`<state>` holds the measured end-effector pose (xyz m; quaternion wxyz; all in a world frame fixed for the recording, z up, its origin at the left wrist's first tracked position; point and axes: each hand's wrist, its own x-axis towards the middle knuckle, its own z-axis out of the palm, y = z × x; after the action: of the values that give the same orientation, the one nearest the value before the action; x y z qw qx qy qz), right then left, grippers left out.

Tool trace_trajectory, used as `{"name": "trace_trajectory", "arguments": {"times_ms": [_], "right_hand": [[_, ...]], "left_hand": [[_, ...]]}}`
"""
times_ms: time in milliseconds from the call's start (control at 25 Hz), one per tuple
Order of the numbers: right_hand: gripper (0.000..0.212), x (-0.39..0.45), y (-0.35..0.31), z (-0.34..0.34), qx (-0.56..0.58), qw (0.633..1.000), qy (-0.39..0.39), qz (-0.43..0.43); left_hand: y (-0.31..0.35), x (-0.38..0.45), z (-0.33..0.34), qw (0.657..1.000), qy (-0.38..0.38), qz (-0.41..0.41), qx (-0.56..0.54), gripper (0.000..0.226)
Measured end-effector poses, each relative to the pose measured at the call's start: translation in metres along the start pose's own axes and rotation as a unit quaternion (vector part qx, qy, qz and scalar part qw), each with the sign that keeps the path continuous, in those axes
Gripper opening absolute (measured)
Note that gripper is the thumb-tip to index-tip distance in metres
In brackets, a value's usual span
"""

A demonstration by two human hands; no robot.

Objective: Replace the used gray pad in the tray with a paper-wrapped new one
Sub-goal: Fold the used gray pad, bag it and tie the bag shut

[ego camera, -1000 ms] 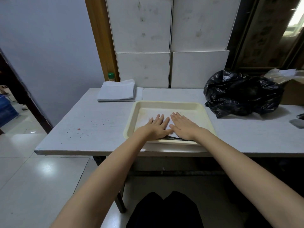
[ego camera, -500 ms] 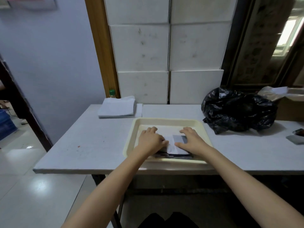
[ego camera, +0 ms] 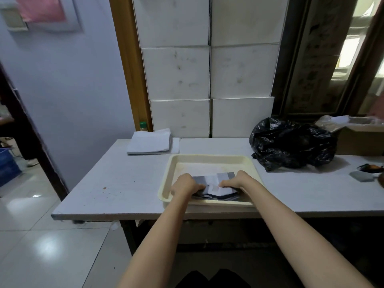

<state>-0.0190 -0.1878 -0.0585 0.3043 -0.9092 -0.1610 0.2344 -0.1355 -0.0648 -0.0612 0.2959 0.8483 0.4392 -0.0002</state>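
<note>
A cream tray (ego camera: 208, 157) sits on the white table near its front edge. Inside it lies the used gray pad (ego camera: 216, 187), bunched and folded toward the tray's near wall, with white paper showing on top. My left hand (ego camera: 185, 186) grips the pad's left end, fingers curled into it. My right hand (ego camera: 238, 182) grips its right end the same way. White liner paper (ego camera: 199, 168) shows on the tray floor behind the pad. A stack of white paper-wrapped pads (ego camera: 151, 142) rests at the table's back left.
A crumpled black plastic bag (ego camera: 291, 144) lies right of the tray. White boxes (ego camera: 209, 80) are stacked against the wall behind the table. A cardboard box (ego camera: 361, 140) and small dark items (ego camera: 369, 167) sit at the far right. Tiled floor lies to the left.
My hands went from lying flat on the pad to curling around it, and the pad has been gathered into folds toward the tray's near wall. The camera has tilted upward.
</note>
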Motion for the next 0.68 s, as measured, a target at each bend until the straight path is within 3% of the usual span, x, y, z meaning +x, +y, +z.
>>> {"name": "trace_trajectory", "arguments": {"times_ms": [80, 200, 240, 400, 560, 680], "right_hand": [[0.073, 0.001, 0.003, -0.003, 0.111, 0.993, -0.036, -0.024], [0.036, 0.002, 0.003, 0.003, 0.197, 0.969, -0.12, -0.089], [0.032, 0.002, 0.003, 0.006, 0.219, 0.961, -0.133, -0.103], [0.046, 0.004, -0.002, -0.009, 0.338, 0.93, -0.081, -0.116], [0.037, 0.007, 0.014, -0.075, 0.403, 0.909, -0.019, -0.1], [0.041, 0.015, 0.047, -0.134, 0.426, 0.903, 0.051, -0.031]], "left_hand": [[0.001, -0.004, -0.001, 0.997, -0.017, 0.006, -0.075, 0.03], [0.003, -0.007, -0.008, 0.982, -0.01, 0.022, -0.187, 0.027], [0.004, -0.007, -0.011, 0.971, -0.005, 0.035, -0.237, 0.021], [0.02, -0.017, -0.028, 0.927, 0.009, 0.113, -0.359, 0.02], [0.068, -0.017, -0.03, 0.867, -0.131, 0.146, -0.457, 0.009], [0.129, -0.006, -0.002, 0.844, -0.194, 0.162, -0.474, 0.03]]}}
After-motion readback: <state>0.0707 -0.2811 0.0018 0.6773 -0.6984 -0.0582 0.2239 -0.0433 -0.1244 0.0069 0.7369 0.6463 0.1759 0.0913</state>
